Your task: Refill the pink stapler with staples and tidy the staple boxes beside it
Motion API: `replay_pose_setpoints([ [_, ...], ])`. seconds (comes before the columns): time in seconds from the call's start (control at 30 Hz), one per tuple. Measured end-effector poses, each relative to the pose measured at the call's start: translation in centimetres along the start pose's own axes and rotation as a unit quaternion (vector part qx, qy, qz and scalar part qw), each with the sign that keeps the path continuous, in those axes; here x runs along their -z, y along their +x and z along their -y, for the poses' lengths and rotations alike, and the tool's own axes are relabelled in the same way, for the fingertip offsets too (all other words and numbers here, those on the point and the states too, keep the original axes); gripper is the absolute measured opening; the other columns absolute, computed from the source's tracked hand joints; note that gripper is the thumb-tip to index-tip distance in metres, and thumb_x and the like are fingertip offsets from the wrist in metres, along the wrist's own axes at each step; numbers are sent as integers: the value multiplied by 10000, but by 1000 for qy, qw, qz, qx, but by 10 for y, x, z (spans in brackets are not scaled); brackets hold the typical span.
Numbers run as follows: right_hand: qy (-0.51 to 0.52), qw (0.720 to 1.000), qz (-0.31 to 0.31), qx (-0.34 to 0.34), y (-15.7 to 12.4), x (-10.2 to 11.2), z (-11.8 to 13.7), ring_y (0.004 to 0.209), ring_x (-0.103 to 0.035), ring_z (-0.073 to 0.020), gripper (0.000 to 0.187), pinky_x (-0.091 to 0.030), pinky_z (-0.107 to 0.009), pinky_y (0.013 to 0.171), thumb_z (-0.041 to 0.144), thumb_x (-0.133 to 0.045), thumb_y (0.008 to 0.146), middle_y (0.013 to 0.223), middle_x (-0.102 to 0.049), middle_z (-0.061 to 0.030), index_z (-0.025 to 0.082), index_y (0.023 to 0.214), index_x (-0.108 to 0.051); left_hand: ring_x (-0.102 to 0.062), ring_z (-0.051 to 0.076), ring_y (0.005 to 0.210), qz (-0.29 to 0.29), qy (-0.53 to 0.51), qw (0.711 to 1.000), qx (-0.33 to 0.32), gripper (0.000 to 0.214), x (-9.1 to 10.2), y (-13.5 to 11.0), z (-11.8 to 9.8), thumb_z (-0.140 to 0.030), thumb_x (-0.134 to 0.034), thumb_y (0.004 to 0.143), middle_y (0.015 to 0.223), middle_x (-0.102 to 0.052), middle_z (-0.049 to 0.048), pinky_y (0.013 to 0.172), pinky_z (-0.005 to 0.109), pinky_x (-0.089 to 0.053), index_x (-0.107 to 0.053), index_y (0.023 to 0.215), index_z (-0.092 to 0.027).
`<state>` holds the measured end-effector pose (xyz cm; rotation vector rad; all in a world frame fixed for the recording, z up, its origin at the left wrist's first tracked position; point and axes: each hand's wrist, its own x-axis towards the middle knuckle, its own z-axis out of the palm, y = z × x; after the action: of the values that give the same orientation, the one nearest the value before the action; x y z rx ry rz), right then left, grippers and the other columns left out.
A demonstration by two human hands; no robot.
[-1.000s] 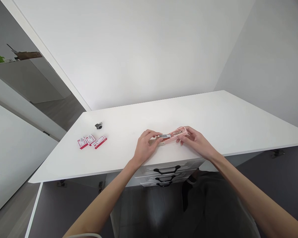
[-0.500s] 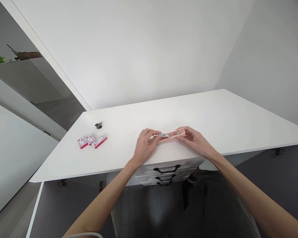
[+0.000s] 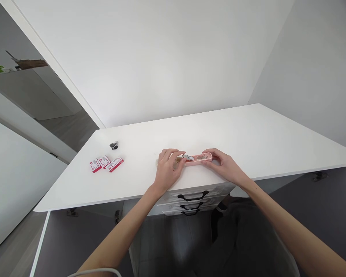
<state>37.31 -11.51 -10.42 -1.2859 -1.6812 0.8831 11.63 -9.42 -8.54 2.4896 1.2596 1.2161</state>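
Note:
A pink stapler (image 3: 193, 162) lies opened out on the white tabletop, its metal inner parts facing up. My right hand (image 3: 221, 164) is closed on its right end, with thumb in front and fingers behind. At the left part of the stapler, my left hand (image 3: 168, 166) pinches a silvery metal piece (image 3: 188, 157) between thumb and fingers. The piece sits slightly tilted over the stapler's channel; whether it is joined to the stapler I cannot tell. The left hand hides much of the stapler's left end.
Several small red-and-white boxes (image 3: 115, 164) lie at the tabletop's left side. Behind them is a small black and silver object (image 3: 114, 145). Drawers with black handles (image 3: 193, 196) are below the front edge, and a white wall (image 3: 161, 69) rises behind.
The stapler and my right hand have shifted slightly left. My left hand has turned a little over the stapler's left part, and the metal piece is now tilted at a different angle.

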Motion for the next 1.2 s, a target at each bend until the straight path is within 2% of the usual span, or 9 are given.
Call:
replay_pose_setpoints([
  [0.23,-24,1000,-2,5,-2,-1,2,1156,-689,-304,372,-552,-469,985,554,-669,946,1270,-751,-57,308,1224,-667,-597,264,1203,-22,27,999,-9,207,4,-5,-2,-309,-593,1045,1240,-702,89,1064,456,-462,-663,1234,-260],
  [0.37,-39,999,-7,-3,-2,-2,3,1156,-687,-298,369,-544,-475,1004,543,-663,943,1274,-748,-52,311,1231,-675,-582,274,1233,-46,48,998,0,211,17,-10,6,-314,-593,1039,1253,-679,96,1101,470,-442,-648,1236,-260],
  [0.53,-55,998,-13,-11,-1,-4,1,1180,-671,-297,374,-534,-482,1022,526,-660,944,1314,-727,-62,312,1250,-682,-565,304,1269,-97,125,986,44,241,57,-22,37,-338,-595,1022,1285,-653,115,1150,510,-384,-624,1245,-252],
  [0.67,-73,997,-15,-7,-2,-5,-2,1222,-653,-311,375,-522,-502,1041,521,-658,948,1305,-722,-75,305,1254,-684,-488,356,1330,-101,237,957,136,353,98,-40,77,-406,-572,1006,1360,-585,167,1179,555,-340,-613,1287,-196],
  [0.8,-81,997,-14,-1,-2,-5,-2,1246,-642,-317,364,-515,-519,1058,522,-647,959,1292,-726,-75,304,1247,-681,-341,437,1421,-57,330,917,217,454,132,-58,110,-480,-562,977,1485,-472,218,1173,628,-304,-653,1287,-161],
  [0.93,-79,997,-18,-2,-3,-6,0,1239,-659,-322,375,-524,-521,1063,541,-660,951,1309,-726,-85,302,1240,-681,-285,460,1458,-11,372,900,228,448,153,-67,124,-520,-538,978,1480,-481,236,1181,664,-264,-727,1154,-154],
  [1.07,-69,997,-30,10,-4,-8,1,1239,-671,-320,449,-537,-512,1066,577,-698,928,1365,-707,-94,303,1281,-658,-274,482,1478,5,357,910,210,445,160,-66,122,-541,-557,978,1450,-523,251,1177,693,-254,-747,1062,-148],
  [1.13,-64,997,-40,5,-5,-8,2,1218,-679,-316,477,-544,-517,1052,597,-701,923,1375,-704,-96,298,1290,-648,-306,465,1479,-5,311,932,188,424,160,-64,115,-566,-589,963,1448,-555,215,1190,677,-261,-740,1049,-179],
  [1.2,-56,997,-55,3,-5,-8,4,1193,-684,-310,468,-549,-521,1037,606,-677,939,1372,-708,-98,286,1279,-648,-431,409,1425,-19,215,960,177,416,158,-63,105,-591,-604,958,1419,-607,164,1188,622,-327,-720,1091,-214],
])
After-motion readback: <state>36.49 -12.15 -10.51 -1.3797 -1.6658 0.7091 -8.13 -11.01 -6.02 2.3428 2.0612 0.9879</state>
